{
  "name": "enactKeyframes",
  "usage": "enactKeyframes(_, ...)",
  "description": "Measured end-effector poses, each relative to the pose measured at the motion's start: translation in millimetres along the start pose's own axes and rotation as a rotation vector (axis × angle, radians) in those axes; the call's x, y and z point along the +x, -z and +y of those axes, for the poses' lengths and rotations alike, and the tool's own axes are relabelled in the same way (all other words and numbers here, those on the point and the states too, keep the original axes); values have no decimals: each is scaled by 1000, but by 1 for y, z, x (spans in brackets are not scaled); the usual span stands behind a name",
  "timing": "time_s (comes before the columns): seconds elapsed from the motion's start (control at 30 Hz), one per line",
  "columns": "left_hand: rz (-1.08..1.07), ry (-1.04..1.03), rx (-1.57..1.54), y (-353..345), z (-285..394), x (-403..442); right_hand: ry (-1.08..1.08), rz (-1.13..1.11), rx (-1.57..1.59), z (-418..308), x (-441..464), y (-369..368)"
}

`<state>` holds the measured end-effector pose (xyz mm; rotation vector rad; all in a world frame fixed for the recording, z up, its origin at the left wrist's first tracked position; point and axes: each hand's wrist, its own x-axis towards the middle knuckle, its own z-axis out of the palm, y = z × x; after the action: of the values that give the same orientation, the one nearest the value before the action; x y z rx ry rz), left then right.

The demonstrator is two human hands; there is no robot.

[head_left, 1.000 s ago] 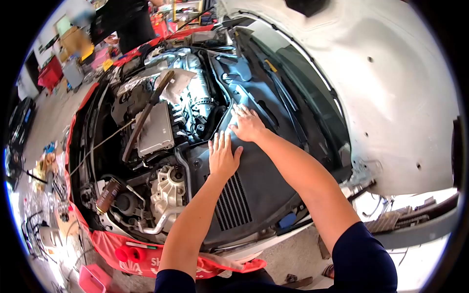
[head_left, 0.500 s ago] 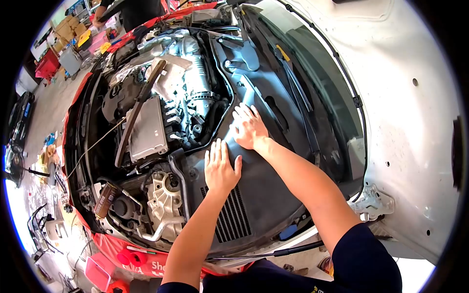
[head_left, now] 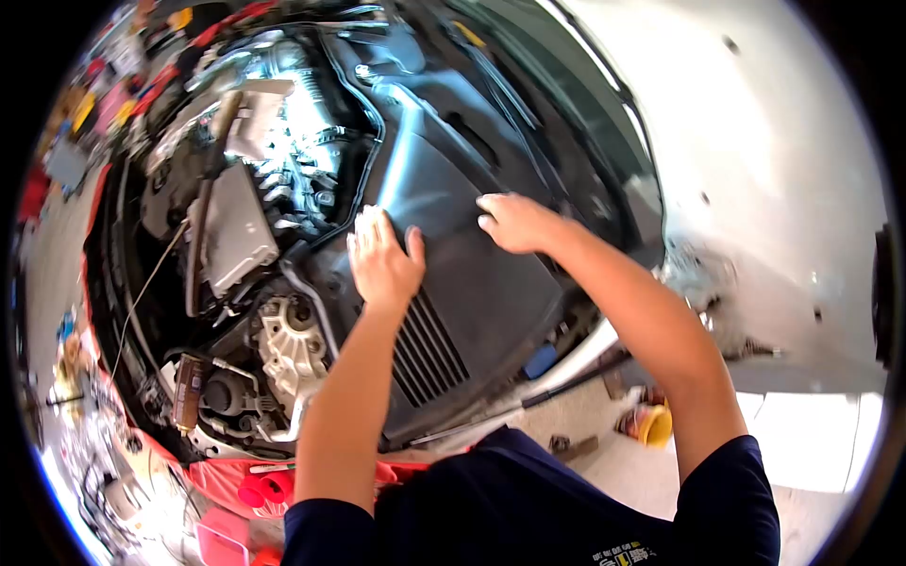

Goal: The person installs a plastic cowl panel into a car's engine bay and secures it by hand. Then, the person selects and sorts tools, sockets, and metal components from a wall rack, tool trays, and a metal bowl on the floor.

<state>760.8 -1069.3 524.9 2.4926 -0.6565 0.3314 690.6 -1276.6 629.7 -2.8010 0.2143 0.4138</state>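
**Black panel (head_left: 477, 283) under the left hand (head_left: 387, 269)**

Matt black plastic, the panel lies along the windscreen-side edge of the engine bay (head_left: 121, 255), its broad end at the near edge. A set of slats (head_left: 429, 354) is moulded into that end, and a bright streak of light falls further up the surface.

The left hand is spread on the panel with its palm down, fingers straight and close together, thumb held apart; it grasps nothing. The right hand (head_left: 524, 224) is at the panel's raised ridge, nearer the windscreen (head_left: 566, 104), with its fingers bent and a gap between forefinger and thumb. The undersides of those fingers are hidden, so whether they grip any part of the panel I cannot tell. The hands are well apart.

Towards the far edge of the bay, bare engine metal (head_left: 311, 123) shines under strong light. A flat silver box (head_left: 236, 231) sits near the middle, with a long brown bar (head_left: 209, 203) slanting along it. A pale cast-metal part (head_left: 291, 344) lies between the panel and a brown can (head_left: 187, 391), which stands tilted by the near front corner. Red sheeting (head_left: 222, 476) drapes over the near edge there. At the near windscreen-side corner is a small blue piece (head_left: 541, 360). Beyond the windscreen edge rises the white bonnet (head_left: 755, 189); below it, a red-and-yellow tub (head_left: 651, 424) is on the floor (head_left: 590, 457).
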Motion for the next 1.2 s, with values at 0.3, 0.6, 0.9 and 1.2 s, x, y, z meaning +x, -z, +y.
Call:
enactKeyframes(0.3, 57, -44, 56, -6, -6, -2, -33, 1160, 291, -44, -275, -9)
enactKeyframes(0.6, -28, -64, 104, -16, -14, -3, -627, 689, 801, -2, -321, -174)
enactKeyframes(0.9, -108, -26, 130, -22, -22, 1, -59, 414, -62, 34, -213, -121)
enactKeyframes(1.2, -241, 24, 59, -3, 28, -95, 581, 302, -210, 98, -167, -111)
